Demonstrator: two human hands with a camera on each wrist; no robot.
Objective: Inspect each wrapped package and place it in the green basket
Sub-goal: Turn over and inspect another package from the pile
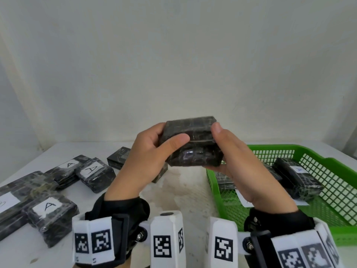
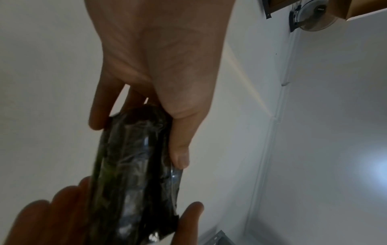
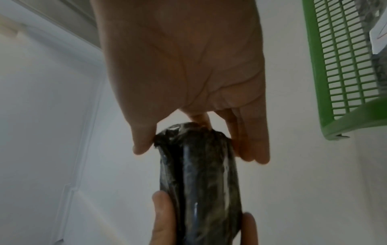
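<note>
Dark wrapped packages (image 1: 49,210), several bearing white labels marked "A", lie at the left of the white desk (image 1: 185,194). Above the middle of the desk, the left hand (image 1: 144,157) and the right hand (image 1: 239,161) hold one dark, film-wrapped package (image 1: 193,144) between them, each hand pinching an end with thumb on the near face and fingers behind. At right, the green basket (image 1: 328,161) stands on the desk, holding a labelled package (image 1: 297,177) and others partly hidden.

Bare table (image 1: 185,190) between loose packages (image 1: 92,174) and green basket (image 1: 338,171); two packages (image 1: 297,178) inside basket.
</note>
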